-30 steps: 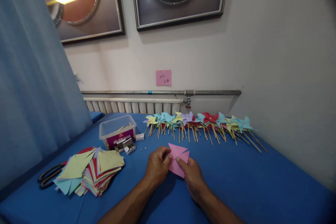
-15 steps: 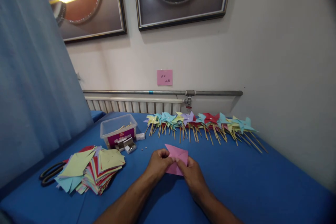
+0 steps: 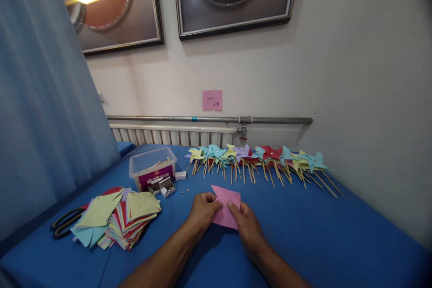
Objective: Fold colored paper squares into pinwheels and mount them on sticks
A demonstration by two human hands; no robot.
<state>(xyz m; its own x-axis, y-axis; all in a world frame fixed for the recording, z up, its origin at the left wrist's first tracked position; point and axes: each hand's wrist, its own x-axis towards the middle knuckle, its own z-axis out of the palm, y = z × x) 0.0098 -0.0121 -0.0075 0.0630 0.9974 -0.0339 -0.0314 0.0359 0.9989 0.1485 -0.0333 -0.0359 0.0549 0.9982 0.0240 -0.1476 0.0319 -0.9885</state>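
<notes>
A pink paper square (image 3: 227, 204), cut and partly folded, lies on the blue table (image 3: 320, 234) between my hands. My left hand (image 3: 201, 214) pinches its left side near the middle. My right hand (image 3: 245, 225) presses a fingertip on the paper's centre and holds its right edge. Both forearms reach in from the bottom of the view.
A row of finished paper pinwheels on wooden sticks (image 3: 259, 159) lies along the far side. A stack of coloured paper squares (image 3: 118, 218) sits at left, with black scissors (image 3: 65, 225) beside it. A clear plastic box (image 3: 152, 168) and small boxes (image 3: 164, 187) stand behind. The wall is close behind.
The upper flap of the pink paper has been folded down toward the centre; my hands shifted slightly but stayed on the paper.
</notes>
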